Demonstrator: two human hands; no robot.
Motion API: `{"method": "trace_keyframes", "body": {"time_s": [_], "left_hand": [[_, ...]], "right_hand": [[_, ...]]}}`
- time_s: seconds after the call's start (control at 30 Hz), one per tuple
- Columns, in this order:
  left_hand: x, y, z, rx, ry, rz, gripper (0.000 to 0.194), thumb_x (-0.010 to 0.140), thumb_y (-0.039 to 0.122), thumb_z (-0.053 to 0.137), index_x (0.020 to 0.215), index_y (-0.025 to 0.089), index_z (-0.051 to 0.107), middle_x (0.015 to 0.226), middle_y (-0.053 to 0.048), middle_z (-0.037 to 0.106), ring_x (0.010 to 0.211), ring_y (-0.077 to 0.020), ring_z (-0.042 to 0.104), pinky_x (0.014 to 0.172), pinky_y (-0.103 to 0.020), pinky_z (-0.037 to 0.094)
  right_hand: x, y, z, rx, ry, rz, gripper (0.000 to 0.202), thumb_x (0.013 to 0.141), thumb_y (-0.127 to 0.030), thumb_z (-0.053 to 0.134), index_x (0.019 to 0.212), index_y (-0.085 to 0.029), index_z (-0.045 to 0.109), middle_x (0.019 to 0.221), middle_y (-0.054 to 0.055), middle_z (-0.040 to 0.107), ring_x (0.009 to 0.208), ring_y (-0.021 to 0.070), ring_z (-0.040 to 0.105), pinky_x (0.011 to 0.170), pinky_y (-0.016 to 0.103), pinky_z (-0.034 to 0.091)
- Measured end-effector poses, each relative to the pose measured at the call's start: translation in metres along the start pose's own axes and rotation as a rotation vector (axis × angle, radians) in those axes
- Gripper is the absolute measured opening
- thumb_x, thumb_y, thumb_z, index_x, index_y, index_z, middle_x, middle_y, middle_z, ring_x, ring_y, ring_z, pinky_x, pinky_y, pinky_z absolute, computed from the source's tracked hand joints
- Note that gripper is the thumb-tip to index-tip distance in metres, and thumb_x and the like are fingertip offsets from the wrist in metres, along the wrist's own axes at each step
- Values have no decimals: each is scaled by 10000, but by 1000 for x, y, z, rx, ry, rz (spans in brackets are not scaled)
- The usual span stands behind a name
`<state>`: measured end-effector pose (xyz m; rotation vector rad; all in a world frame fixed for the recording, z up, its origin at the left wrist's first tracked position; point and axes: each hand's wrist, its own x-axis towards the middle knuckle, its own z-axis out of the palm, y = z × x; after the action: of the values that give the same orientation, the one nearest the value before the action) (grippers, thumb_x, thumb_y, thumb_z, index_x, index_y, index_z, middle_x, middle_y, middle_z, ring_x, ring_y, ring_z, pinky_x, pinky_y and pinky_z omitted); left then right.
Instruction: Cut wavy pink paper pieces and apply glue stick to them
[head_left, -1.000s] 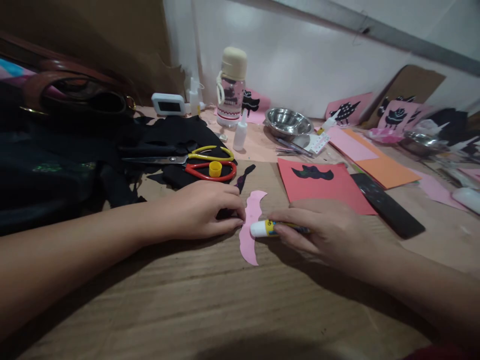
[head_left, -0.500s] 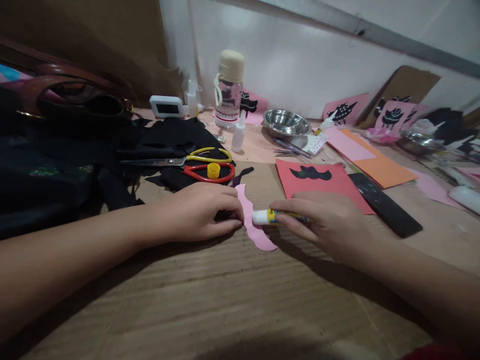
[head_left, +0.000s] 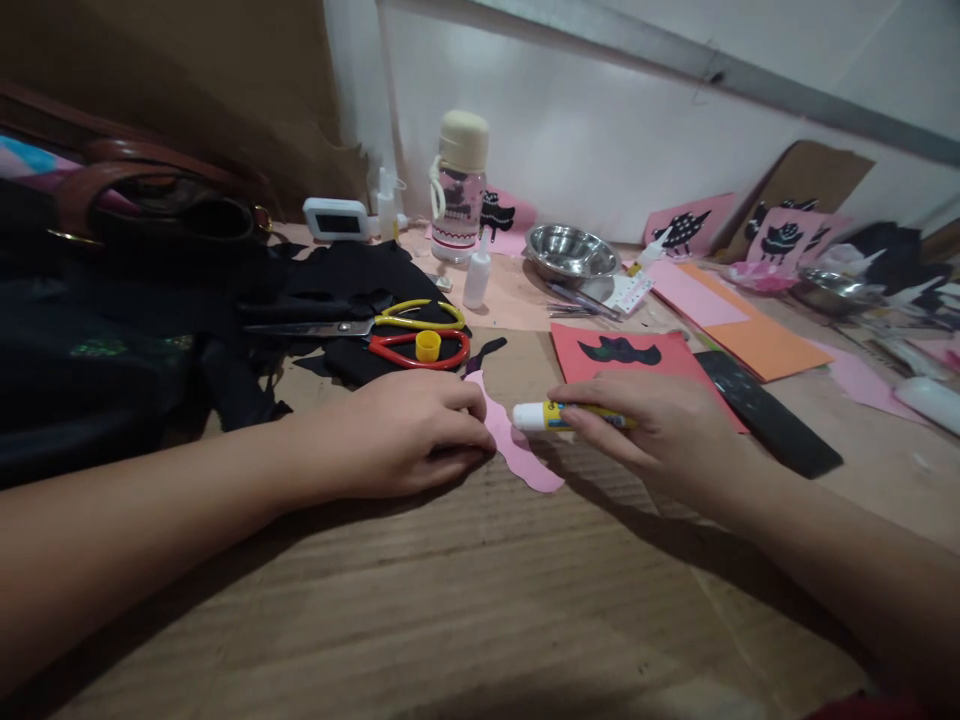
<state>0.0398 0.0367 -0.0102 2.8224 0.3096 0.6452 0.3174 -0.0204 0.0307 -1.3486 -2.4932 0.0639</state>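
Note:
A wavy pink paper cutout [head_left: 517, 452] lies on the cardboard. My left hand [head_left: 409, 432], its fingers curled together, grips the cutout's left edge and hides part of it. In my right hand [head_left: 660, 425] is a yellow glue stick [head_left: 555, 416], its white end pointing left, at or just above the cutout's right edge. A yellow cap [head_left: 427, 346] rests by the red handle of the scissors [head_left: 420, 318], which lie beyond my left hand. Past my right hand is a red card [head_left: 660, 372] with a black paper shape [head_left: 619, 350] on it.
Black fabric [head_left: 345, 275] and a bag [head_left: 135, 215] crowd the left. At the back stand a drink bottle [head_left: 459, 190], a small squeeze bottle [head_left: 478, 275] and a steel bowl [head_left: 571, 253]. A dark flat object [head_left: 772, 415] and orange paper [head_left: 765, 330] lie to the right.
The glue stick has moved slightly up and right along the cutout's edge. The cutout has turned a little, its lower end shifting right, with my left hand still at its edge.

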Motion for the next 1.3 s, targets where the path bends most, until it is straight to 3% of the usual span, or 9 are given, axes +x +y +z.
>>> {"method": "trace_keyframes", "body": {"time_s": [0.17, 0.37, 0.57, 0.87, 1.03, 1.17, 1.3], "left_hand": [[0, 11, -1, 114, -16, 90, 229, 1026, 196, 533, 1096, 206, 750, 1012, -104, 744, 865, -215, 684, 752, -320, 558], [0, 17, -4, 136, -72, 96, 243, 1030, 181, 502, 1066, 204, 741, 1030, -100, 742, 935, -214, 694, 803, -314, 577], [2, 11, -7, 322, 62, 67, 317, 1028, 211, 508, 808, 159, 730, 785, -73, 710, 698, -198, 621, 661, -333, 514], [3, 13, -1, 350, 2, 60, 302, 1063, 228, 471, 1078, 139, 760, 853, -73, 701, 744, -212, 619, 707, -354, 515], [3, 15, -5, 342, 15, 39, 295, 1059, 243, 478, 992, 134, 743, 813, -62, 674, 713, -222, 602, 667, -372, 509], [0, 33, -8, 391, -61, 112, 258, 1006, 162, 516, 819, 164, 694, 718, -45, 639, 583, -208, 532, 534, -374, 431], [-1, 65, -9, 449, -137, 212, 295, 962, 71, 472, 1002, 139, 757, 751, -75, 710, 600, -225, 599, 569, -366, 508]], "right_hand": [[0, 5, -2, 8, 31, 14, 307, 1070, -386, 526, 1010, -223, 779, 958, 68, 836, 782, 221, 756, 598, 271, 464], [-1, 2, -2, 47, -60, 20, 292, 1053, -322, 510, 1062, -225, 786, 920, 56, 833, 760, 222, 748, 629, 294, 468], [-2, -2, -3, -18, -130, 44, 295, 1034, -323, 533, 1030, -212, 806, 909, 80, 842, 778, 245, 767, 667, 312, 496], [-8, -18, -7, 94, -197, -19, 286, 1048, -299, 532, 1124, -220, 797, 971, 53, 839, 813, 234, 775, 698, 315, 532], [-10, -20, -9, 92, -199, -38, 297, 1050, -299, 530, 1156, -224, 797, 954, 48, 838, 771, 236, 772, 667, 322, 524], [-9, -19, -9, 113, -196, -34, 269, 1047, -282, 544, 1115, -222, 797, 984, 50, 841, 795, 228, 776, 681, 309, 522], [-8, -17, -8, 131, -186, -25, 250, 1048, -297, 551, 1097, -227, 786, 942, 35, 836, 766, 203, 759, 666, 286, 509]]}}
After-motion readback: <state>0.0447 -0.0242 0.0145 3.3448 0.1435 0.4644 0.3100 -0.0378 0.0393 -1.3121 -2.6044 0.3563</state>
